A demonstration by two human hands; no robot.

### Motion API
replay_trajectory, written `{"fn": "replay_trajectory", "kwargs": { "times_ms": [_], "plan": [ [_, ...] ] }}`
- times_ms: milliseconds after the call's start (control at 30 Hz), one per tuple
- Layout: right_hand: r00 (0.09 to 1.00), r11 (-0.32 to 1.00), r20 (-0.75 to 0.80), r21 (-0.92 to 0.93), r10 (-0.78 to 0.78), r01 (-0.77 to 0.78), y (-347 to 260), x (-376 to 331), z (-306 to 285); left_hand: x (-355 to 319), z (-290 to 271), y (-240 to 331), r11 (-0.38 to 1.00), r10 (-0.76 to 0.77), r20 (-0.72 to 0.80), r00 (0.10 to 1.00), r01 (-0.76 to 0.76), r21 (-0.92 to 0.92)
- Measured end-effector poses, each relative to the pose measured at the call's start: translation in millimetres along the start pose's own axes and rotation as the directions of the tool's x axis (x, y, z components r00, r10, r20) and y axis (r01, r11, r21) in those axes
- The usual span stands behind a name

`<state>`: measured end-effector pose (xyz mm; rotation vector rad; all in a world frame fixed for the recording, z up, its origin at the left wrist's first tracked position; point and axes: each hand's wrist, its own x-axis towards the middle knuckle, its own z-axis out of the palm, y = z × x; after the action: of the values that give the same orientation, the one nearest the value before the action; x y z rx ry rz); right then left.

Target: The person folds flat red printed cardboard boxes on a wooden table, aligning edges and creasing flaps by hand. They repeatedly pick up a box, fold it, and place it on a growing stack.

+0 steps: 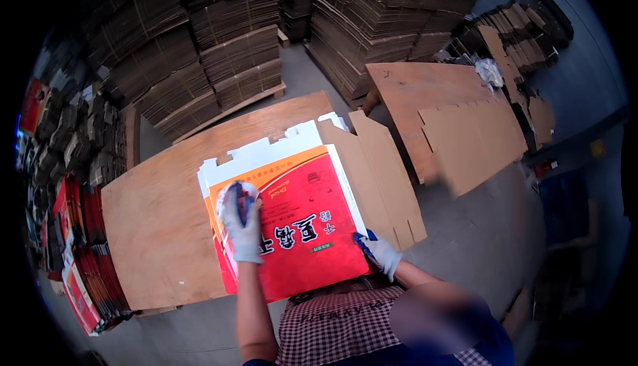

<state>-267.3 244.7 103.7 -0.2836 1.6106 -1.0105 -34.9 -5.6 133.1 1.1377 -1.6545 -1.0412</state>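
A flat red and orange printed cardboard sheet (299, 200) with white die-cut edges lies before me on a wooden table (159, 226). Both hands wear white and blue work gloves. Toward the sheet's left side, my left hand (243, 226) presses down, its fingers closed over a crumpled whitish cloth (227, 194) that they partly hide. At the near right corner, my right hand (380, 251) grips the sheet's edge; its fingertips are partly out of sight. More sheets show beneath at the left edge. Plain brown cardboard (380, 173) sticks out on the right.
Tall stacks of flattened cartons (232, 47) stand beyond the table. A second wooden table (425, 90) at the right carries a brown cardboard sheet (475, 140) and crumpled clear plastic (488, 72). Bundles of red printed cardboard (93, 266) stand at the left.
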Motion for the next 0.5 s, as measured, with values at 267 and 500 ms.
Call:
{"fn": "replay_trajectory", "kwargs": {
  "times_ms": [267, 500],
  "plan": [
    [0.649, 0.598, -0.365, -0.782, -0.667, 0.175, -106.9, -5.9, -79.6, -22.8, 127.3, 21.8, 0.748, 0.124, 0.342, 0.932, -0.314, 0.585],
    [0.836, 0.909, -0.364, -0.082, -0.41, 0.409, -126.8, 27.0, -141.5, -23.4, 127.8, 13.3, 0.797, 0.135, 0.315, 0.939, -0.292, 0.529]
  ]
}}
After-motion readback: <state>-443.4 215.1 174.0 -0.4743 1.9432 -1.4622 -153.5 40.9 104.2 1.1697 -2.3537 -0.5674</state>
